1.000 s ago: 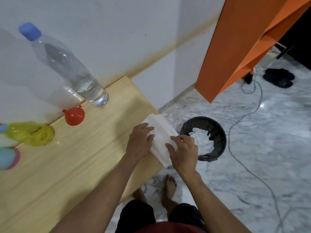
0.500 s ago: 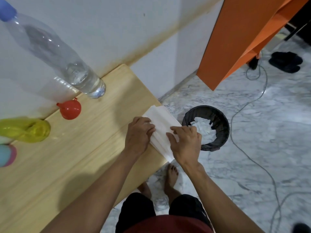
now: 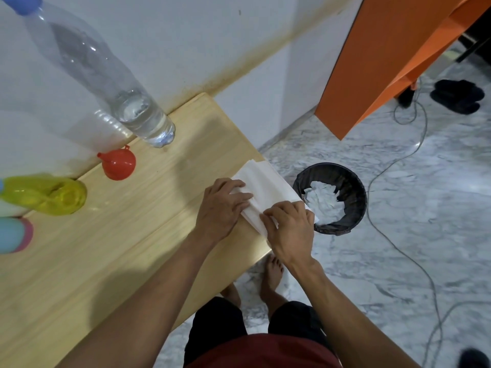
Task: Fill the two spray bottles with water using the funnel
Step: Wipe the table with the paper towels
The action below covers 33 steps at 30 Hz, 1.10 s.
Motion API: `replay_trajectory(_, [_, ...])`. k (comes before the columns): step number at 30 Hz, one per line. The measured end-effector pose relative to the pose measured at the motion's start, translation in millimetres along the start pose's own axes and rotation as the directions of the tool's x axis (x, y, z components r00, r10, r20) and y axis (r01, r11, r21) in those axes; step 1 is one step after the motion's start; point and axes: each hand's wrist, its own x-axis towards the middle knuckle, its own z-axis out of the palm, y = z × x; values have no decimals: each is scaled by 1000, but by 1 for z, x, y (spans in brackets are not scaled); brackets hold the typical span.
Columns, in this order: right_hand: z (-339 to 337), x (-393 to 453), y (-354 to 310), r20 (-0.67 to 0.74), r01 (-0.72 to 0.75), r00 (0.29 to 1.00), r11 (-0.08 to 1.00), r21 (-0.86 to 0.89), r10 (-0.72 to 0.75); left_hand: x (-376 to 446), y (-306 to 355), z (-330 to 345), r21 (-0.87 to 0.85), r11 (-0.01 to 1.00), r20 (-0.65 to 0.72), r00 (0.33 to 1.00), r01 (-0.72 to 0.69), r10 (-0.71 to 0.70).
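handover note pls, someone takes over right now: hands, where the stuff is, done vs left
Left hand: flat on the tissue stack at the table corner.
Right hand: pinching the stack's near edge.
Funnel: lying on the table by the wall, unused.
Water bottle: capped, low on water, beside the funnel.
Yellow spray bottle and a blue-pink one: at the left edge, fill level unclear.
Bin: on the floor, holding crumpled tissue.
Done: cannot confirm any filling.
Left: check both bottles, fill through the funnel.

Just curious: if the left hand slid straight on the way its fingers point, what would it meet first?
Probably the right hand, since the left hand points across the white folded paper towel it presses towards it; beyond lies the black waste bin.
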Motion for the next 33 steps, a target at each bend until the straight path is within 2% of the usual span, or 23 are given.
replay_trajectory(6, [-21,7,-5,166,-190,973,962,195,158,2,2,-3,-33,998,-37,998,-46,45])
replay_trajectory(11, [-43,18,-10,240,-252,956,891,377,169,8,9,-12,-31,995,-124,988,-100,96])
replay_trajectory(18, [-50,20,-11,249,-264,956,835,483,158,9,16,-24,-15,992,-190,975,-124,119])
replay_trajectory(24, [-53,18,-18,306,-281,945,770,572,117,0,11,-32,-47,999,-197,980,-12,3])
replay_trajectory(30, [-58,17,-22,377,-387,909,701,599,179,-5,16,-40,-83,995,-200,978,50,-66])
replay_trajectory(33, [-56,15,-21,412,-380,900,725,574,145,-5,16,-41,-123,990,-210,974,62,-87])
